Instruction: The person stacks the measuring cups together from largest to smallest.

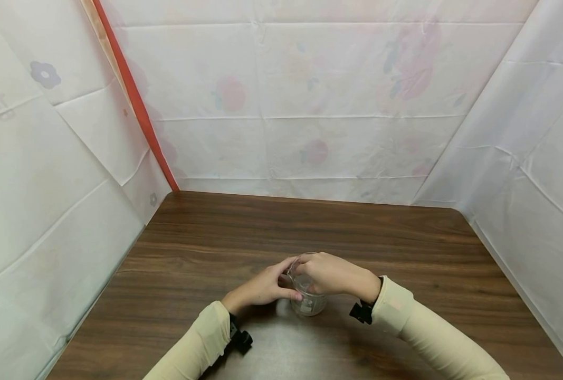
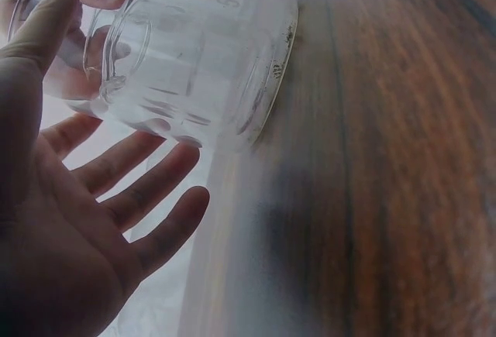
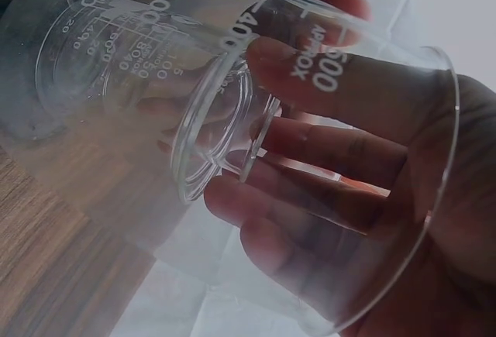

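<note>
A large clear glass beaker (image 1: 311,306) with white graduations stands on the table in the head view. My left hand (image 1: 265,285) holds it from outside, thumb on the near side and fingers reaching round the far side. In the left wrist view those fingers are spread, touching the glass. Smaller glass beakers (image 3: 183,168) sit nested inside, their rims and markings visible through the wall. My right hand (image 1: 334,273) reaches in through the top of the large beaker; its thumb and fingers grip the rim of a smaller beaker. Reflections blur the exact contact.
The dark wood-grain table (image 1: 191,253) extends around the beaker. White printed cloth (image 1: 281,95) hangs behind and at both sides, with a red strip (image 1: 136,100) at the back left corner. Black straps with small devices (image 1: 362,312) are on both wrists.
</note>
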